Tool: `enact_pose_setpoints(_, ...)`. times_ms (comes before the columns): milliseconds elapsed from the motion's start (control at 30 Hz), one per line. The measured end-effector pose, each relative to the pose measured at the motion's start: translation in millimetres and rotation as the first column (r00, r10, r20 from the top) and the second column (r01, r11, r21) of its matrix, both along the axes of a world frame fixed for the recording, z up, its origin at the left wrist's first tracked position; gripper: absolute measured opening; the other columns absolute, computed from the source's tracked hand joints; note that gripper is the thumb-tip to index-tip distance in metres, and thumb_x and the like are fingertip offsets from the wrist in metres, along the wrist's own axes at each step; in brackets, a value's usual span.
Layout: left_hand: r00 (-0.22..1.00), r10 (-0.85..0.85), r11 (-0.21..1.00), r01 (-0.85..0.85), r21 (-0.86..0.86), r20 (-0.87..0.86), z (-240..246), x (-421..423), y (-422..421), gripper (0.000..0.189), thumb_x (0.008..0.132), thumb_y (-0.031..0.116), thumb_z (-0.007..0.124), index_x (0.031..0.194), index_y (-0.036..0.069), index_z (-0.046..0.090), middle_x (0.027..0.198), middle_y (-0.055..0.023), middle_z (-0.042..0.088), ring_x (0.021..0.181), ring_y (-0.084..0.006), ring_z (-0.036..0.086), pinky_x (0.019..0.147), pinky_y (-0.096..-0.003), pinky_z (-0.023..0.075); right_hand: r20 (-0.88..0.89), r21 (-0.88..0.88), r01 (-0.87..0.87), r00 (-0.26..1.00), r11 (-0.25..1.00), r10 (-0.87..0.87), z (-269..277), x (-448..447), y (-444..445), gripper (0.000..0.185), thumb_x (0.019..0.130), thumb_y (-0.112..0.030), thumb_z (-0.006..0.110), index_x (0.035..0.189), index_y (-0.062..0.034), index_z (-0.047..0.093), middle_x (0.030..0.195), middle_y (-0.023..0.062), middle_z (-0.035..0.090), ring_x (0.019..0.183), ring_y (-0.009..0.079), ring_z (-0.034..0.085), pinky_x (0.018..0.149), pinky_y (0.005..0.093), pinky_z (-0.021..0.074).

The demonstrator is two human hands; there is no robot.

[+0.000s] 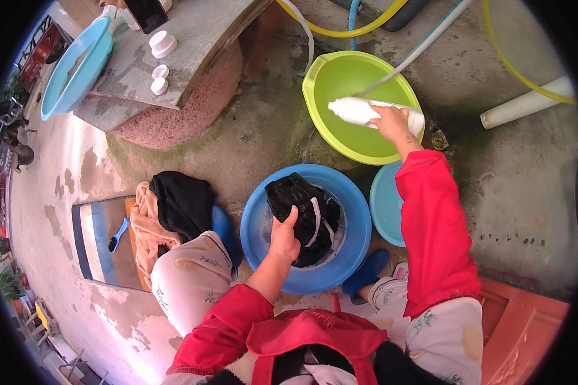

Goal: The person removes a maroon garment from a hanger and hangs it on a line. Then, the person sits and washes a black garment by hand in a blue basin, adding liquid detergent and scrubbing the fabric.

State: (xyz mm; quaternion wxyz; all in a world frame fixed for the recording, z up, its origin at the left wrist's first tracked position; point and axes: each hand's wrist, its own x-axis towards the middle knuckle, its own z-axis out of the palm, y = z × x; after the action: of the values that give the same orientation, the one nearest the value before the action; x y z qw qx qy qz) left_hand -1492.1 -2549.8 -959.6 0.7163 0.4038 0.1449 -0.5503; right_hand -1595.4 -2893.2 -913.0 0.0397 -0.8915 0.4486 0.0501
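My left hand (285, 238) grips a wet black garment (294, 190) with white stripes, its thumb on top of the cloth. Part of the garment lies bunched in suds inside a blue plastic basin (254, 204) between my feet. Stretched forward, my right hand (391, 124) holds a white plastic bottle (354, 110) lying on its side, with the narrow end pointing left. That bottle is over or in a lime-green basin (337, 79); whether it touches the bottom I cannot tell. A thin hose (414, 54) runs down into the green basin.
A turquoise basin (386, 207) stands right of the blue one. Black cloth (183, 199) and tan cloth (147, 216) lie left, near a blue-handled brush (119, 234) on a striped mat (94, 240). A stone slab (192, 43) bears white caps (163, 43), a phone (146, 13) and a light-blue basin (98, 48).
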Motion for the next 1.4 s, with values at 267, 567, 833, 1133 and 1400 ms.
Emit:
enact_pose_setpoints(267, 1.000, 0.020, 1.000, -0.020, 0.002, -0.013, -1.4, 0.6, 0.8, 0.038, 0.089, 0.015, 0.058, 0.126, 0.016, 0.047, 0.121, -0.0029, 0.055, 0.111, -0.0226, 0.054, 0.095, -0.0413, 0.0439, -0.012, 0.029, -0.024, 1.000, 0.999, 0.025, 0.7, 5.4, -0.8, 0.035, 0.081, -0.026, 0.064, 0.115, -0.0211, 0.063, 0.096, 0.0077, 0.066, 0.099, 0.0222, 0.056, 0.085, 0.0378, 0.0268)
enact_pose_setpoints(567, 0.999, 0.025, 0.999, -0.026, -0.033, -0.031, 1.5, 3.9, 5.5, 0.041, 0.089, 0.015, 0.059, 0.128, 0.017, 0.046, 0.123, -0.0035, 0.054, 0.112, -0.0232, 0.053, 0.096, -0.0418, 0.0430, 0.045, 0.056, -0.030, 0.999, 0.998, 0.027, -4.9, 12.0, 0.5, 0.040, 0.079, -0.027, 0.066, 0.118, -0.0202, 0.062, 0.101, 0.0096, 0.066, 0.100, 0.0238, 0.057, 0.090, 0.0359, 0.0264)
enact_pose_setpoints(833, 0.998, 0.059, 0.998, -0.059, -0.013, 0.005, 2.4, 3.7, 9.9, 0.044, 0.089, 0.014, 0.060, 0.129, 0.016, 0.045, 0.126, -0.0032, 0.053, 0.115, -0.0238, 0.051, 0.098, -0.0417, 0.0402, 0.740, 0.486, -0.161, 0.598, 0.859, -0.307, 61.3, -33.1, 47.4, 0.043, 0.081, -0.015, 0.066, 0.122, -0.0060, 0.058, 0.107, 0.0076, 0.064, 0.093, 0.0139, 0.060, 0.088, 0.0268, 0.0426)
enact_pose_setpoints(1133, 0.998, 0.061, 0.993, -0.060, -0.103, 0.007, -15.7, 6.8, 21.5, 0.041, 0.089, 0.012, 0.058, 0.128, 0.016, 0.045, 0.122, -0.0050, 0.055, 0.109, -0.0258, 0.054, 0.093, -0.0434, 0.0443, 0.899, 0.436, -0.197, 0.050, 0.878, -0.435, 131.3, -159.3, 205.5, 0.039, 0.085, -0.002, 0.059, 0.124, 0.0038, 0.052, 0.115, 0.0068, 0.059, 0.103, 0.0123, 0.054, 0.094, 0.0271, 0.0396)
enact_pose_setpoints(1400, 0.994, 0.074, 0.994, -0.067, -0.084, 0.084, 4.7, -3.7, 33.4, 0.047, 0.087, 0.010, 0.061, 0.130, 0.017, 0.042, 0.124, -0.0056, 0.053, 0.111, -0.0275, 0.053, 0.093, -0.0456, 0.0439, 0.633, 0.024, -0.026, 0.774, 0.999, 0.005, 129.1, -218.7, 260.7, 0.043, 0.079, -0.006, 0.063, 0.122, -0.0056, 0.057, 0.092, 0.0057, 0.063, 0.089, 0.0174, 0.058, 0.086, 0.0299, 0.0397)
